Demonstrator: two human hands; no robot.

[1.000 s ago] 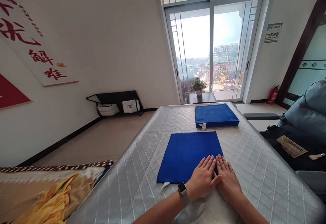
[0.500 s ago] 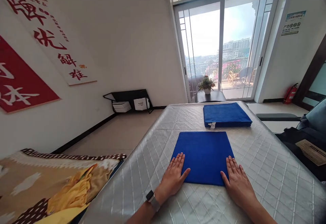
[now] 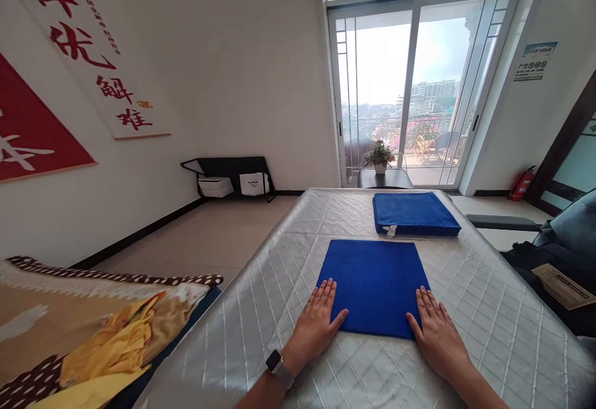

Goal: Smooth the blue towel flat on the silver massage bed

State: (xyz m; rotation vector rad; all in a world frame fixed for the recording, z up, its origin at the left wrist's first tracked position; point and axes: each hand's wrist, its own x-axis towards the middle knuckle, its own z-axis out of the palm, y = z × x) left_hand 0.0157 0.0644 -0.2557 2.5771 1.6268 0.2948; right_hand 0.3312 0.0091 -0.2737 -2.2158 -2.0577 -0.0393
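A blue cloth (image 3: 375,288), folded into a flat rectangle, lies on the silver quilted table cover (image 3: 261,310). My left hand (image 3: 317,317), with a watch on its wrist, rests flat on the cloth's left edge near the front corner, fingers stretched out. On the opposite edge, near the right front corner, my right hand (image 3: 436,328) lies flat too, its fingers extended and the thumb apart. Behind this cloth sits a stack of folded blue cloths (image 3: 416,211) with a white tag at its front left.
A potted plant (image 3: 380,156) stands on a dark chair (image 3: 385,179) beyond the table. At left are a patterned blanket (image 3: 60,306) and yellow cloth (image 3: 114,341). A dark bag with a cardboard piece (image 3: 564,286) is at right. A black rack (image 3: 231,166) stands by the wall.
The camera view has turned slightly, shifting the room in the picture. Both hands stay flat on the cloth's side edges, and the cloth and stack lie as before.
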